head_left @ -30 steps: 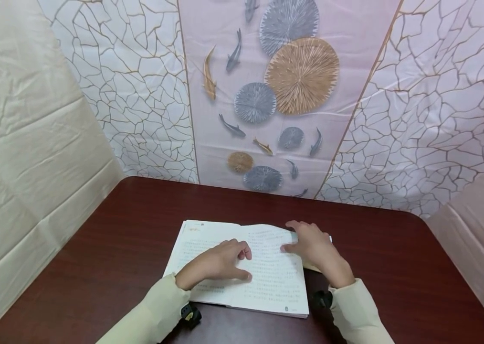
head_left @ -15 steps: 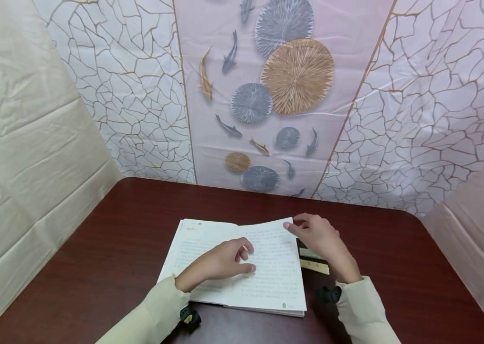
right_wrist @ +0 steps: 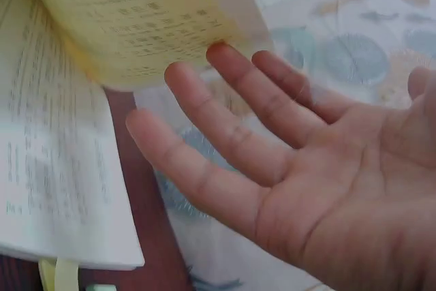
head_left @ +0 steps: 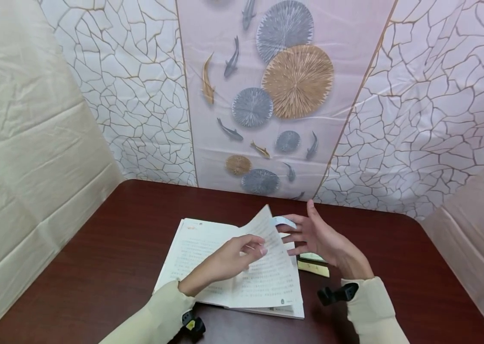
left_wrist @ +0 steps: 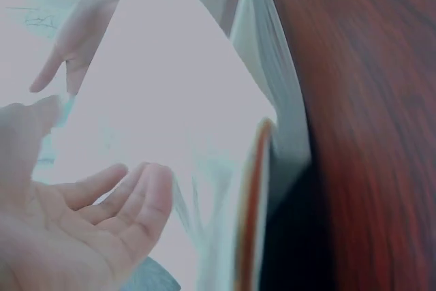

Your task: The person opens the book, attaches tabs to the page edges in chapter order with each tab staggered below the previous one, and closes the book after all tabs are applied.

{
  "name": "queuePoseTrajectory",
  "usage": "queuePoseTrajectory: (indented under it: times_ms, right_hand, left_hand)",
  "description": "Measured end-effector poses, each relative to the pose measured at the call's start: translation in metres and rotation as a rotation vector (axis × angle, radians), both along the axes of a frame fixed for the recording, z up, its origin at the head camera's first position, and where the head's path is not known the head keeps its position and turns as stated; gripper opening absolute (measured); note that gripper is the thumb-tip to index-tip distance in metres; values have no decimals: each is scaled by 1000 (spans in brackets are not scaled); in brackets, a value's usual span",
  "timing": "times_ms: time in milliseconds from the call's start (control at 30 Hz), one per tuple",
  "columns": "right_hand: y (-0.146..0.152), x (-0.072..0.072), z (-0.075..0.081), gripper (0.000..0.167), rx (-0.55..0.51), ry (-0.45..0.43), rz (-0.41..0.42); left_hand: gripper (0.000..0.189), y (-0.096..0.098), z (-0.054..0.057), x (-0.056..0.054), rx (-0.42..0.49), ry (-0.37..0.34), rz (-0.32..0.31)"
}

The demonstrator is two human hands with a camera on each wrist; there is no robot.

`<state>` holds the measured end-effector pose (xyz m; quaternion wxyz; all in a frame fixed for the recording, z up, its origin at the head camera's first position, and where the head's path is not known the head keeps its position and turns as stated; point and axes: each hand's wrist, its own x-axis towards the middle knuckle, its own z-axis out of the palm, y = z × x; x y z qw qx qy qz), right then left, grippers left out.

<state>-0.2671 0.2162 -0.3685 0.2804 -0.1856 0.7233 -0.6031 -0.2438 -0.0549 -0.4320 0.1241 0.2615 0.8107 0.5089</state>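
Observation:
An open book lies on the table, one right-hand page lifted and curving up. Over the book's middle, my left hand has its fingers loosely bent beside that page; the left wrist view shows the thumb apart from the fingers. My right hand is spread at the page's outer side, thumb up. In the right wrist view its straight fingers reach the lifted page, some tips seeming to touch it. A light blue strip spans from the page's edge to the right fingers; which it sticks to, I cannot tell.
A yellow strip and a pale green strip stick out at the book's right side. The dark red-brown table reaches back to a patterned cloth wall. Black cameras sit at both wrists.
The right-hand page has risen and bent leftward. My right hand has turned from palm down to spread with thumb up. My left hand has moved slightly right toward the page.

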Motion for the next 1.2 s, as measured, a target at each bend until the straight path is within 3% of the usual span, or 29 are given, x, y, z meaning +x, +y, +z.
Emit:
queuePoseTrajectory:
  times_ms: [100,233,433,533,667,800,1033,1200]
  right_hand:
    - [-8,5,4,100,-28,26,82]
    - [-20,11,7,89,-35,101,166]
    - [-35,18,6,82,60,190,208]
    - [-38,18,3,82,115,215,185]
    - [-43,20,-1,77,200,260,151]
    - [-49,25,-3,64,281,295,91]
    - [-61,30,-2,70,418,305,-148]
    - [-59,26,-3,76,493,287,-200]
  left_hand:
    - [61,1,4,2,76,-44,14]
    - [68,0,11,4,140,-89,83]
    - [38,-10,15,0,142,-138,207]
    - [28,-16,15,-4,119,-165,273]
    - [29,-22,14,-9,126,-174,348]
    - [33,-22,10,-11,151,-160,382]
    - [40,-15,5,-10,161,-214,351]
    - [44,-13,2,-7,197,-301,315]
